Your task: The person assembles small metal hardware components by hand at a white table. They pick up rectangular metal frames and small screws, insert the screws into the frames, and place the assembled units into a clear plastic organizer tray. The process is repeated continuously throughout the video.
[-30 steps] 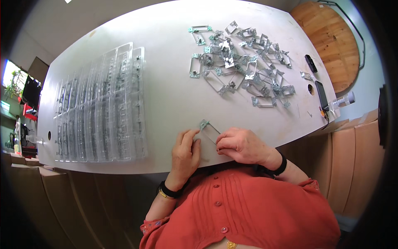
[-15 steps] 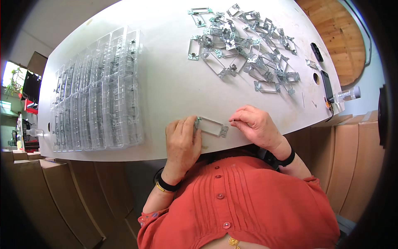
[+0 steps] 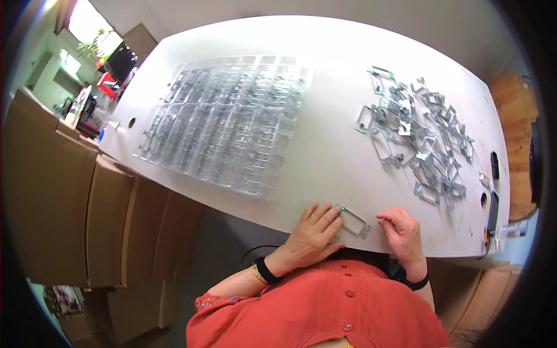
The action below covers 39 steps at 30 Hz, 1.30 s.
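A thin rectangular metal frame (image 3: 355, 220) with bracket-like ends lies on the table by its near edge. My left hand (image 3: 313, 235) rests palm down beside it, fingers stretched out and slightly apart, their tips at the frame's left end. To the right of the frame, apart from it, my right hand (image 3: 402, 232) is closed in a pinch of thumb and forefinger. A tiny dark bit shows at its fingertips, too small to name.
At left on the white table (image 3: 325, 145) stands a clear plastic compartment tray (image 3: 278, 168) holding many metal parts. A tangled heap of similar metal frames (image 3: 426, 156) lies at right. Beyond it are a black phone-like object (image 3: 493, 213) and a clear bottle (image 3: 513, 230). Cardboard boxes (image 3: 110, 226) stand at left.
The view has swung, so the table's contents sit further right and lower. My left fingers now lie flatter and more stretched at the frame's end. My right hand keeps its pinch.
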### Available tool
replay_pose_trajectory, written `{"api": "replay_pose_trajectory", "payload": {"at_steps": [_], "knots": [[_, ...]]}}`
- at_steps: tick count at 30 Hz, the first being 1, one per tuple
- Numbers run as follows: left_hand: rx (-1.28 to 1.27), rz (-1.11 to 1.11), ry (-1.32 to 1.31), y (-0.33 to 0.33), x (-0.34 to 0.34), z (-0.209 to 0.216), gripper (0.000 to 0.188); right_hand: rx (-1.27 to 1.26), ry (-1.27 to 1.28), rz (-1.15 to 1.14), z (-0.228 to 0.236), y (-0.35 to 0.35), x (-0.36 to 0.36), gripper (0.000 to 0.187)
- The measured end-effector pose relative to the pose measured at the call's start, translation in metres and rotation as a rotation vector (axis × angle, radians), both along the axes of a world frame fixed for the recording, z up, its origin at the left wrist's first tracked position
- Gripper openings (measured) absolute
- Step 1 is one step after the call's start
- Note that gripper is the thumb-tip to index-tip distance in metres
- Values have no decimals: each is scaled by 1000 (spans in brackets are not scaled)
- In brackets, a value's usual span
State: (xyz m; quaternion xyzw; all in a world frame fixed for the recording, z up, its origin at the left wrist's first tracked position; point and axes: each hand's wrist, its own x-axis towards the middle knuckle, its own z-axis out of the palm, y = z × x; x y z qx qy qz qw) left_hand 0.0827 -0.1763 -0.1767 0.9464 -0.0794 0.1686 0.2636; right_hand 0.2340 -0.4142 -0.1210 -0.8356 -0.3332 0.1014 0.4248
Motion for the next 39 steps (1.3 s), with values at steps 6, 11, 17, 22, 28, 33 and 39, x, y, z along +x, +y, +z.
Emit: {"api": "replay_pose_trajectory", "payload": {"at_steps": [6, 11, 17, 22, 28, 33, 39], "knots": [[29, -51, -58, 3, -14, -8, 60, 1, -87, -15, -13, 4, -1, 14], [12, -75, -163, -1, -17, -11, 45, -5, -71, 5, -14, 6, 3, 11], [1, -135, -212, -3, -18, -11, 27, 16, -59, -7, -21, 1, 7, 9], [-33, -175, -191, 1, -20, -11, 27, 26, -50, -18, -27, 1, 6, 9], [-90, -106, -218, 0, -18, -7, 25, 18, -23, -43, -23, 4, 4, 11], [-173, 36, -202, -2, -8, -6, 25, 37, -34, -39, -29, 1, 7, 12], [-229, 212, -226, -2, 19, -14, 21, 107, -81, -112, -31, 4, 6, 12]]}}
